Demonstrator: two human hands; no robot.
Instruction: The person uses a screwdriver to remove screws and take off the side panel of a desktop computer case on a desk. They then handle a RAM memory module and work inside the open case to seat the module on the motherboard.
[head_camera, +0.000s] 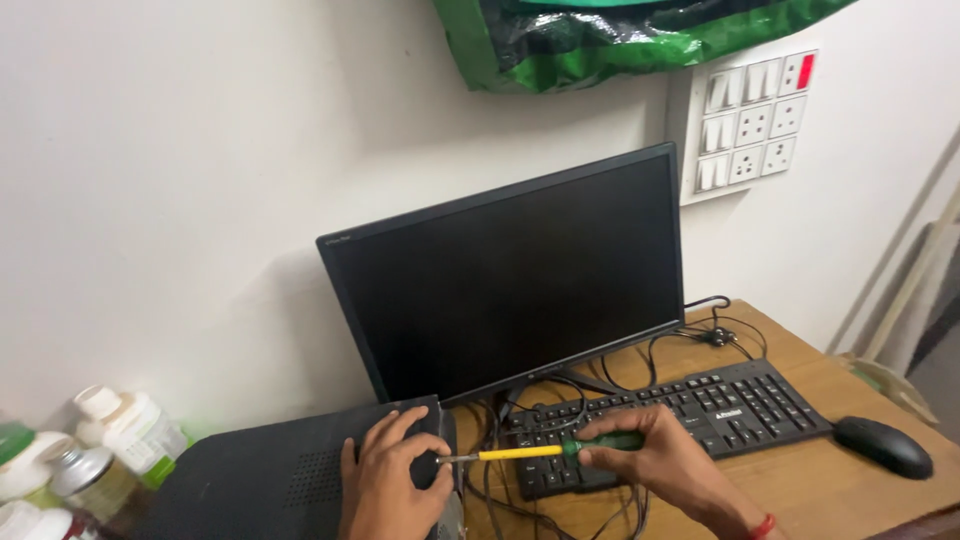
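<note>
Several bottles (110, 440) with white and silver caps stand at the far left edge of my view, just beside a flat black computer case (270, 475) lying on the wooden desk (800, 480). My left hand (392, 480) rests palm-down on the case's right end, fingers spread, gripping nothing. My right hand (660, 462) is closed around the green handle of a screwdriver (545, 451); its yellow shaft runs leftward and its metal tip meets the case edge beside my left thumb, though I cannot tell exactly what it touches there. Behind both hands stands a dark monitor (510, 275). Tangled black cables (560, 500) lie beneath the tool. A black keyboard (690, 410) sits under and beyond my right hand, and a black mouse (884, 446) lies well apart at the right.
</note>
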